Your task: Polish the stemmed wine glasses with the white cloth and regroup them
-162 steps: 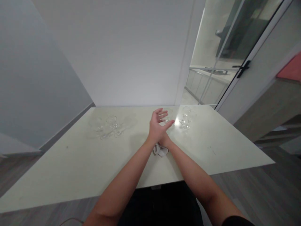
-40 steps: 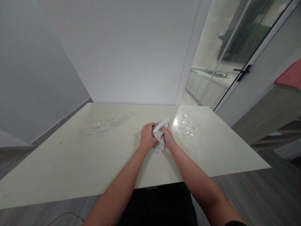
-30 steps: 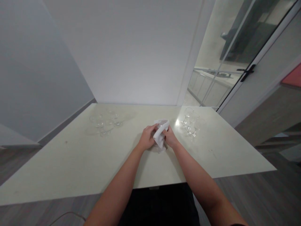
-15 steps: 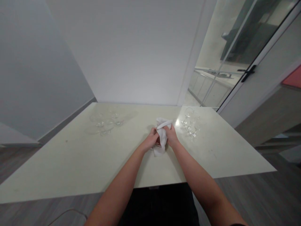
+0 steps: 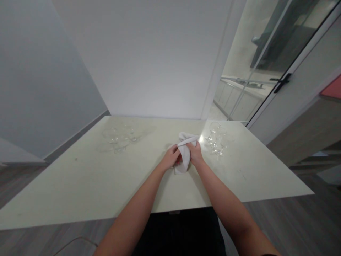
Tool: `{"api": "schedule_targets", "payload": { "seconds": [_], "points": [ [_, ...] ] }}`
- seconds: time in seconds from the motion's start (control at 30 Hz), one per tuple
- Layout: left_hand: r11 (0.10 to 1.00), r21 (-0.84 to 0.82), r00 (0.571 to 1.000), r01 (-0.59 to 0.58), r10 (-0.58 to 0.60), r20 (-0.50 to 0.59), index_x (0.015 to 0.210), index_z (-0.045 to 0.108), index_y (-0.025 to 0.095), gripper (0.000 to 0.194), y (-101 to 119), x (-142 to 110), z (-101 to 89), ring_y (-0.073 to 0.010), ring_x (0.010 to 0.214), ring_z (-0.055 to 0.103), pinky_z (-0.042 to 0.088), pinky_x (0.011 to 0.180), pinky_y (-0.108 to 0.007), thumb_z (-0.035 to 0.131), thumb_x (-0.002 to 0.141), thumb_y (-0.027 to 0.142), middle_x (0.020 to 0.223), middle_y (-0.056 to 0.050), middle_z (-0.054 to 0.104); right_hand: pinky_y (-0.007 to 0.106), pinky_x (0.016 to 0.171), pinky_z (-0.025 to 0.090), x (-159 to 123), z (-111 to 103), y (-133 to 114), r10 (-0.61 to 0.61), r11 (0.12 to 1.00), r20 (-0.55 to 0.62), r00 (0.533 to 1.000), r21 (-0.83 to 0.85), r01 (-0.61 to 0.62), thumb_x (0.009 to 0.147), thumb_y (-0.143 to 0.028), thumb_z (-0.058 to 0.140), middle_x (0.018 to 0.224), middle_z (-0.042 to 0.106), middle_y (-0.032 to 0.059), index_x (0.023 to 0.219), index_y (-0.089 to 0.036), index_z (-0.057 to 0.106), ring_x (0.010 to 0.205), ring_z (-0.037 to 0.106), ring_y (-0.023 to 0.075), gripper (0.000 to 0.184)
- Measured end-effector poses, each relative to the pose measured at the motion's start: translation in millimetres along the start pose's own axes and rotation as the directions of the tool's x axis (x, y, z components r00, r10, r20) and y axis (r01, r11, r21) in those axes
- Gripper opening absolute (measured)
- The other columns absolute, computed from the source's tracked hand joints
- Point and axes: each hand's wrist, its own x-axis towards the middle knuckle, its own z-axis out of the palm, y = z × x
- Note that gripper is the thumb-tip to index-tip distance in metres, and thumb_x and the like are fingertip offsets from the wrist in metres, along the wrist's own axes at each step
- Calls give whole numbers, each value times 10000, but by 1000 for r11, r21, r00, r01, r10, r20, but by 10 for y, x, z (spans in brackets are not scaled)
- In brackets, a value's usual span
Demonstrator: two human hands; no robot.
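- We see both hands meeting over the middle of the pale table (image 5: 80, 185), working a white cloth (image 5: 184, 156) around something held between them.
- The left hand (image 5: 170, 159) is curled closed around what the cloth covers; only a small dark-reddish patch shows between the hands, so we cannot tell what that thing is.
- The right hand (image 5: 195, 154) is closed on the cloth, pinching its upper fold, with the rest of the cloth hanging down between the palms.
- The cloth and the thing inside it sit just above the table top, near the far half and between the 2 clusters of glassware.
- To the left stands a group of clear glasses (image 5: 117, 137); to the right, just beside the right hand, stands another group of clear glasses (image 5: 217, 140). We count roughly 3 in each, though they blur together.
- All the glasses look empty; nothing shows inside any of them.
- We judge the wiping to be under way: 1 piece is in hand, and we cannot tell which of the standing glasses have been wiped.
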Motion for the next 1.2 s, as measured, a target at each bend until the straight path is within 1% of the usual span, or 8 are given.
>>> {"api": "schedule_targets", "payload": {
  "seconds": [0.13,0.3,0.43,0.6,0.73,0.93,1.03,1.2],
  "points": [
    [974,210,987,-87,112,-111,925,517,188,335,-66,31,45,-105,501,441,308,466,-199,664,725,413,607,43,494,240,659,519,3,38,13,-34,998,-36,999,-47,32,605,-298,757,886,672,10,950,-189,587,745,610,139,400],
    [910,-319,949,265,-186,256,728,396,199,423,-71,-4,66,-50,342,206,268,389,-180,473,818,605,480,103,270,205,527,475,-28,-6,-64,79,994,153,985,61,-89,584,-280,758,715,635,-27,857,-183,586,580,556,106,337],
    [878,-361,924,316,-198,328,713,400,193,474,-60,-17,50,-37,329,193,289,377,-174,466,809,653,479,105,272,215,492,457,-48,-22,-91,111,989,229,967,75,-131,577,-296,741,672,627,-20,828,-172,592,549,542,114,317],
    [990,113,995,-90,94,-28,880,542,174,266,-84,38,103,-152,516,498,438,540,-268,480,848,431,586,2,508,229,547,480,-11,7,-33,28,996,103,994,87,-37,572,-258,747,733,651,-18,870,-187,582,609,573,126,348],
    [684,728,963,-44,224,-152,1008,598,139,247,-74,56,102,-298,823,610,445,781,-395,519,801,250,798,-128,633,248,631,512,15,25,13,-51,998,-11,999,36,52,572,-245,764,827,669,-8,953,-192,576,705,605,136,428],
    [364,930,952,-61,300,-55,938,634,117,228,-40,52,14,-316,848,621,425,805,-404,475,775,103,860,-186,642,248,671,496,47,-8,52,-105,973,-72,992,-215,88,636,-330,716,861,671,7,931,-182,608,755,601,138,347],
    [440,897,952,25,263,-156,960,633,137,229,-65,59,-33,-311,811,623,434,751,-382,493,779,149,801,-152,648,238,648,484,45,-11,59,-97,950,-33,995,-302,82,636,-352,719,823,662,0,902,-184,620,736,593,136,330],
    [913,387,976,-132,187,-109,934,601,166,215,-82,81,-21,-210,644,576,432,614,-287,571,774,307,677,-48,609,242,633,505,9,16,22,-24,997,41,999,-74,27,605,-318,756,854,671,-3,960,-207,589,714,607,139,408]
  ]
}}
